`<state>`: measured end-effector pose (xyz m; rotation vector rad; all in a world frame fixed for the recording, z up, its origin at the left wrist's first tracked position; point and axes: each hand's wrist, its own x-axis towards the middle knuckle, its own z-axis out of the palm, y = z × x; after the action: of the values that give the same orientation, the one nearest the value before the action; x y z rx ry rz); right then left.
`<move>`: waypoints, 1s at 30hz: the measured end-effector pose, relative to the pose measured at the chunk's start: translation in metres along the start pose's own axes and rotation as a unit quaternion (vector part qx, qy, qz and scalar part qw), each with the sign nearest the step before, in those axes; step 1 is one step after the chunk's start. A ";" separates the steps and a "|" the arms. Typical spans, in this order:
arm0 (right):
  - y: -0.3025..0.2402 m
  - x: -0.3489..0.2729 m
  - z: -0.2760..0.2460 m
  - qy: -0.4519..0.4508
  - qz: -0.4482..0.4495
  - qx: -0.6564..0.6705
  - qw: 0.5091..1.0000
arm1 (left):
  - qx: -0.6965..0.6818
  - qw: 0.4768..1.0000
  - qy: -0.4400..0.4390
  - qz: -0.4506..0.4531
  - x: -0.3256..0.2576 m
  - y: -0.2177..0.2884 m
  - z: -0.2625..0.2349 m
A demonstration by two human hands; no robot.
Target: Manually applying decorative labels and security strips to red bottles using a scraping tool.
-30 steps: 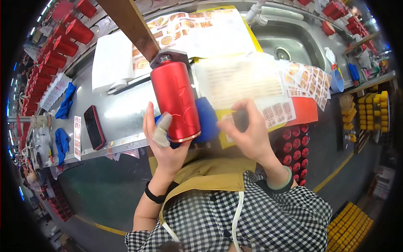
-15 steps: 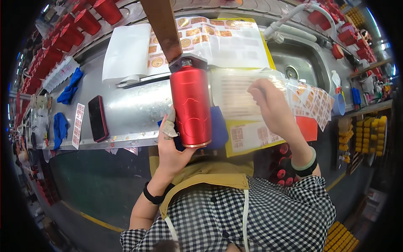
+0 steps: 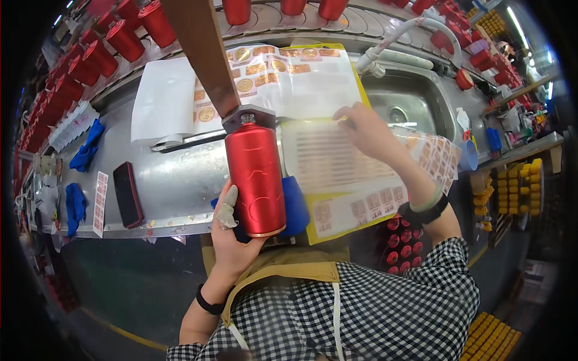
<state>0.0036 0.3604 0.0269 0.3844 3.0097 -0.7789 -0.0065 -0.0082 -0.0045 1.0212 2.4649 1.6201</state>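
A glossy red metal bottle (image 3: 256,183) stretches toward me, its narrow neck against a dark angled bracket (image 3: 248,115) at the end of a brown bar (image 3: 201,57). My left hand (image 3: 233,240) is wrapped round its near left side, with pale wrapping on one finger. A blue pad (image 3: 295,207) shows beside the bottle. My right hand (image 3: 367,132) has curled, pinched fingers over the top edge of a translucent striped sheet (image 3: 328,156); what they hold, if anything, is too small to name. Below that sheet, a strip of reddish-gold stickers (image 3: 364,207) lies on a yellow board (image 3: 316,231).
Sticker sheets (image 3: 289,75) and white paper (image 3: 159,105) lie behind the bottle. At left are a phone (image 3: 127,194), a blue cloth (image 3: 75,204) and a narrow sticker strip (image 3: 100,204). A sink (image 3: 415,99) with a faucet (image 3: 415,24) stands right. Red bottles (image 3: 123,42) line the back.
The view has shifted, so the bench sits lower and further left. My right hand has moved across to the striped sheet's top edge with fingers pinched. My left hand still holds the bottle.
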 end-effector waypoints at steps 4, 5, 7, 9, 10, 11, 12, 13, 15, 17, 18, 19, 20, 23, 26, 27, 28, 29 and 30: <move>0.018 0.017 0.022 0.035 -0.045 -0.062 0.996 | -0.014 1.000 -0.003 -0.012 0.002 0.000 0.001; 0.021 0.018 0.026 0.058 -0.080 -0.055 0.994 | -0.013 1.000 0.006 -0.015 0.000 -0.001 0.000; 0.018 0.012 0.026 0.061 -0.055 -0.041 0.996 | 0.023 0.999 0.006 -0.026 -0.006 -0.006 -0.003; 0.031 0.004 0.017 0.062 -0.033 -0.024 0.997 | 0.045 0.998 -0.013 -0.052 -0.009 -0.005 -0.006; 0.049 0.001 0.008 0.072 -0.016 -0.038 0.997 | 0.040 0.998 -0.018 -0.050 -0.008 -0.006 -0.005; 0.068 -0.003 -0.003 0.081 0.001 -0.053 0.995 | 0.034 0.998 -0.015 -0.047 -0.007 -0.008 -0.004; 0.089 -0.009 -0.016 0.087 0.053 -0.061 0.993 | 0.029 0.999 -0.013 -0.043 -0.006 -0.008 -0.003; 0.110 -0.016 -0.032 0.091 0.104 -0.070 0.988 | 0.024 0.999 -0.019 -0.042 -0.006 -0.010 -0.002; 0.154 -0.029 -0.065 0.051 0.173 -0.077 0.981 | 0.031 0.999 -0.019 -0.022 -0.002 -0.010 0.000; 0.164 -0.035 -0.086 -0.018 0.157 -0.045 0.986 | 0.048 0.999 -0.008 -0.020 -0.003 -0.009 0.003; 0.169 -0.038 -0.093 -0.083 0.142 -0.009 0.986 | 0.043 0.999 0.001 -0.017 -0.004 -0.011 0.003; 0.179 -0.042 -0.091 -0.081 0.145 -0.012 0.986 | 0.033 0.999 0.011 -0.010 -0.005 -0.014 0.004; 0.196 -0.045 -0.082 -0.058 0.052 -0.021 0.997 | 0.049 0.999 0.013 -0.004 -0.004 -0.012 0.006; 0.211 -0.030 -0.077 -0.104 0.035 0.027 0.994 | 0.062 0.998 0.003 -0.010 -0.002 -0.011 0.003; 0.222 -0.020 -0.075 -0.174 0.062 0.065 0.981 | 0.080 0.997 -0.009 -0.015 0.005 -0.009 0.006; 0.234 -0.009 -0.067 -0.204 0.026 0.049 0.977 | 0.048 0.998 0.003 -0.040 0.003 -0.012 0.009; 0.247 -0.005 -0.063 -0.227 0.004 0.031 0.973 | 0.033 0.998 0.001 -0.049 0.005 -0.013 0.010; 0.240 0.009 -0.058 -0.275 0.002 0.016 0.961 | 0.017 0.998 0.003 -0.062 0.000 -0.015 0.008; 0.245 0.021 -0.047 -0.300 0.007 0.018 0.954 | 0.013 0.999 0.020 -0.046 -0.007 -0.023 0.007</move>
<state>0.0441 0.5951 -0.0503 0.1302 2.4247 -0.7755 -0.0097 -0.0120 -0.0288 0.8735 2.5244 1.6008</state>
